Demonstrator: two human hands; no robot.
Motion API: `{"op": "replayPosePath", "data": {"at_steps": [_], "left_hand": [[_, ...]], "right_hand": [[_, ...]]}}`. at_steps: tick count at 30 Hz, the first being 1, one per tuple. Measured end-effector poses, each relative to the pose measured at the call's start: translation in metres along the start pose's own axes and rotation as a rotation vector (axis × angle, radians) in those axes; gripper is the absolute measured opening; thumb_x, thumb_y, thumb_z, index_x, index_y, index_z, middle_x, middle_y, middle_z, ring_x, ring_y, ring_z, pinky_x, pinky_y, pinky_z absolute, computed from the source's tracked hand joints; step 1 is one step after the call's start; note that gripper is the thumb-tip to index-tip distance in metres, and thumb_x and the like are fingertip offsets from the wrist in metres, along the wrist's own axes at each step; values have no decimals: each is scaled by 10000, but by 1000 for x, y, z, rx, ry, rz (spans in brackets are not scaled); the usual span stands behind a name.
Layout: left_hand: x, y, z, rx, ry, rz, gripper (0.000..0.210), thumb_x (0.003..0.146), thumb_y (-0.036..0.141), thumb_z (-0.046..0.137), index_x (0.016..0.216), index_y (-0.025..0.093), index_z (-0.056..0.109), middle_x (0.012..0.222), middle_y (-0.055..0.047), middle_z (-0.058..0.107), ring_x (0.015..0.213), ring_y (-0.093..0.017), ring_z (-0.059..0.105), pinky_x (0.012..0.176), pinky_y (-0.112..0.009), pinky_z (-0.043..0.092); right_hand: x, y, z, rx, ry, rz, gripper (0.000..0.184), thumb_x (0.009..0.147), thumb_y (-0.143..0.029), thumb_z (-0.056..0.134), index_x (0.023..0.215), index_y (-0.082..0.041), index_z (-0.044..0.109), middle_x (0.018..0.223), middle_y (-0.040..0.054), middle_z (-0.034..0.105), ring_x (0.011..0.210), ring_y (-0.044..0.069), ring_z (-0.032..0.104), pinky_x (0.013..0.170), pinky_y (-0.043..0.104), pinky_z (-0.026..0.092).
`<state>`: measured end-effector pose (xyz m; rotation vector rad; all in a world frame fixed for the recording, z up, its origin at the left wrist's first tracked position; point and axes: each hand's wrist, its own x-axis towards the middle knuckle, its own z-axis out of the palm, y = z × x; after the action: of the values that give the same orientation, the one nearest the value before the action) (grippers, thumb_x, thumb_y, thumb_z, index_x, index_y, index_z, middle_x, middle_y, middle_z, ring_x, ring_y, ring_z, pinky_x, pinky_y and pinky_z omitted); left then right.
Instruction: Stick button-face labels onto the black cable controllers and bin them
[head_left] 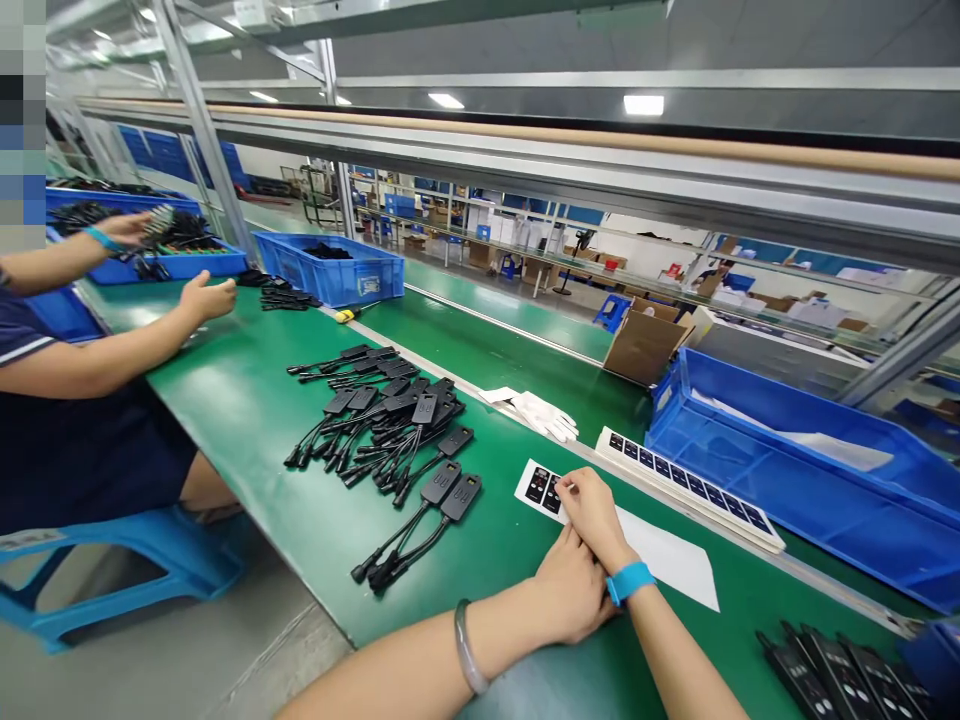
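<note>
A white sheet of black labels (538, 484) lies on the green bench, its blank part (675, 560) stretching to the right. My right hand (592, 508), with a blue wristband, is closed in a pinch at a label on this sheet. Crossing just below it, my left hand (566, 590) rests against the right wrist, a bangle on its arm; its fingers are mostly hidden. To the left lie two black devices with cable tails (452, 492), in front of a heap of similar ones (390, 410). Several black labelled devices (832, 665) sit at the lower right.
A long strip of black labels (690, 490) lies by a blue bin (795, 470). White gloves (540, 412) rest on the rail. Another blue bin (367, 275) stands farther back, near a yellow-handled tool (347, 315). At left, a co-worker's hands (206, 298) are over the bench.
</note>
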<state>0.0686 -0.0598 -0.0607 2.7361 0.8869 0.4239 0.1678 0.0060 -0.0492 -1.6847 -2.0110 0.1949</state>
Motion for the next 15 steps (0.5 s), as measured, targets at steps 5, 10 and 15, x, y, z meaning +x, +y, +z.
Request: {"op": "replayPosePath", "data": {"at_steps": [5,10,15], "left_hand": [[-1,0,3,-3,42,-27,632,908,491,374,1392,86,346,1417,-187,392,1344,-321,279,1097,-501,211],[1,0,6,-17,68,-45,659,889,520,394,1396,102,337,1435,-184,359,1343,-334,269,1094,-517,210],[1,-2,8,-18,58,-38,605,892,493,383,1358,107,390,1403,-169,409,1323,-330,300,1090,-519,213]], "right_hand": [[-4,10,-1,-4,39,45,288,831,-271,503,1031,-119,644,1014,153,584,926,256,587,852,376,446],[4,16,7,33,51,57,198,686,-245,657,860,-152,673,897,110,611,912,268,586,818,365,455],[5,9,6,123,118,35,80,705,-231,609,752,-174,641,812,77,611,805,239,590,744,355,467]]}}
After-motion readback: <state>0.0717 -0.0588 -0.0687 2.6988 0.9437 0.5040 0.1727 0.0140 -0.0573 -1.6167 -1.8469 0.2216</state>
